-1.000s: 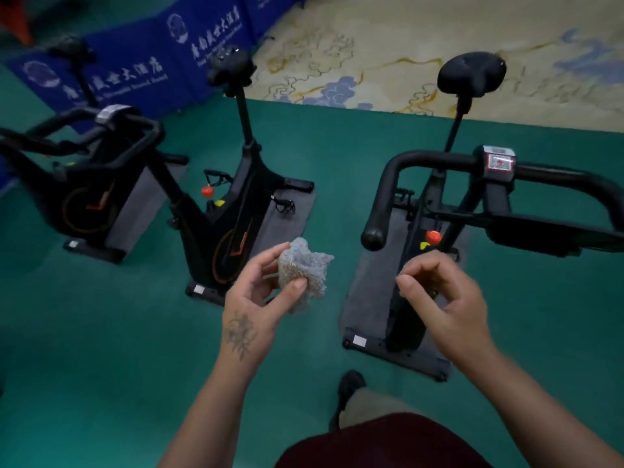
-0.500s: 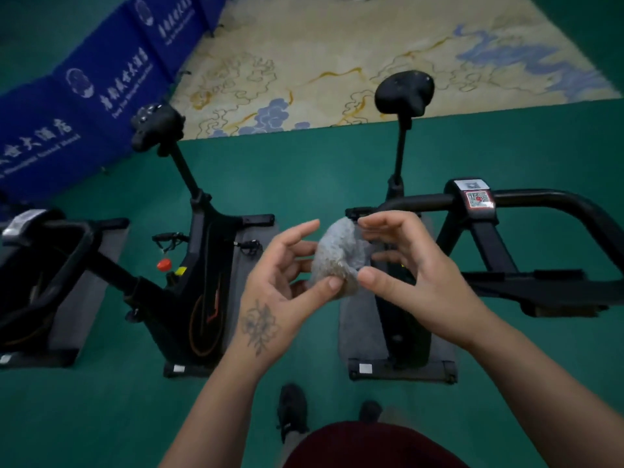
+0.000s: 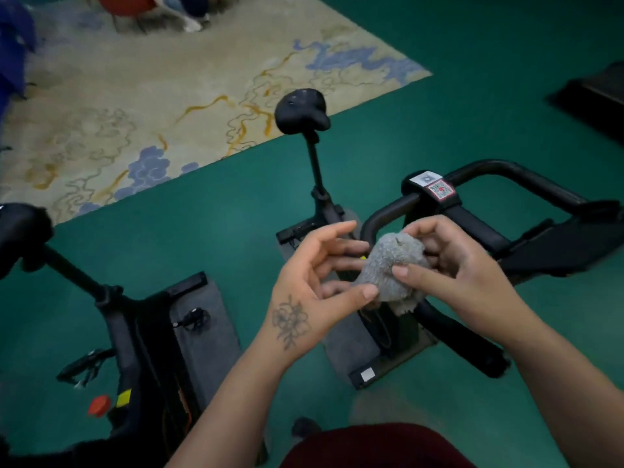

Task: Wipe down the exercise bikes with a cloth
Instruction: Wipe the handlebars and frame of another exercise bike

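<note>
A crumpled grey cloth [image 3: 388, 268] sits between my two hands, held in front of me above a black exercise bike [image 3: 472, 231]. My left hand [image 3: 314, 292], with a flower tattoo on its back, pinches the cloth's lower left edge with thumb and fingers. My right hand [image 3: 452, 265] grips the cloth from the right, thumb across its front and fingers curled behind it. The bike's handlebar [image 3: 506, 170] with a small console lies just beyond my hands, and its saddle [image 3: 300, 111] stands farther back. A second black bike [image 3: 141, 349] stands at the lower left.
The bikes stand on grey mats [image 3: 202, 325] over green floor [image 3: 236, 204]. A beige patterned carpet [image 3: 152, 96] covers the far left. A dark object [image 3: 597, 99] lies at the far right edge. My dark red shorts [image 3: 371, 447] and one shoe [image 3: 304, 427] show at the bottom.
My right hand has come over to the cloth and taken hold of it alongside my left. The view has swung right, bringing the right bike's handlebar under my hands.
</note>
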`<state>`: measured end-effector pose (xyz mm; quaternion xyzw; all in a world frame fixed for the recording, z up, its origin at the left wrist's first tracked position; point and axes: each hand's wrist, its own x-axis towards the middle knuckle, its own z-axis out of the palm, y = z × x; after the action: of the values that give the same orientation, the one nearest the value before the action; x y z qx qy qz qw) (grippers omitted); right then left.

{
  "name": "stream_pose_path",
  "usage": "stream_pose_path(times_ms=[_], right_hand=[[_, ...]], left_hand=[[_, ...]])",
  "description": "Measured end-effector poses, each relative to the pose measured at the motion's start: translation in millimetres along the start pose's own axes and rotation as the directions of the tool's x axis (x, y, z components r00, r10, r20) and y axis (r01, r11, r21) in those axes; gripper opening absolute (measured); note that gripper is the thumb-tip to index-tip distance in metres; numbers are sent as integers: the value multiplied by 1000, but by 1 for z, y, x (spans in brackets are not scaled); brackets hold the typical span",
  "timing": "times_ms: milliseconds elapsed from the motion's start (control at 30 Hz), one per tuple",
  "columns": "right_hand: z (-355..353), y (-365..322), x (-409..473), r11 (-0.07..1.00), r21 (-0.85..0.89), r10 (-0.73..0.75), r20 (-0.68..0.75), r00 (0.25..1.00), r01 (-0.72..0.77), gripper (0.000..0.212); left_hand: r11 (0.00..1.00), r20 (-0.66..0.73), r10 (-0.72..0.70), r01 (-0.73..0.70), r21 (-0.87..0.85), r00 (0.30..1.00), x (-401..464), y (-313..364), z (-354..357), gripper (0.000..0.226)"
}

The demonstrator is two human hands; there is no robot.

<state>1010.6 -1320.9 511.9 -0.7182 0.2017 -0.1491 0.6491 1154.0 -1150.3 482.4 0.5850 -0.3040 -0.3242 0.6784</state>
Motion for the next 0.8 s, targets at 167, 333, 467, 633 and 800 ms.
stream_pose_path(times_ms=[167, 333, 467, 633, 800], right_hand=[[-2, -5, -17, 1000, -10, 12, -284, 959, -16, 38], [-12, -17, -12, 980, -159, 27, -495, 869, -121, 37], [-18, -16, 16, 935, -275, 27, -574, 818, -223, 29], [-34, -11, 64, 891, -302, 127, -551, 825, -339, 44], [-44, -8, 78, 817, -327, 224, -579, 784, -475, 41]], left_hand=[[999, 126, -35, 34, 12, 991, 33, -15, -22, 70], [995, 220, -59, 41, 88, 974, 92, -31, -37, 64], [992, 273, -76, 46, 115, 959, 150, -45, -44, 62], [981, 366, -100, 29, 193, 925, 223, -63, -48, 62], [962, 529, -94, -59, 265, 844, 284, -76, -33, 58]])
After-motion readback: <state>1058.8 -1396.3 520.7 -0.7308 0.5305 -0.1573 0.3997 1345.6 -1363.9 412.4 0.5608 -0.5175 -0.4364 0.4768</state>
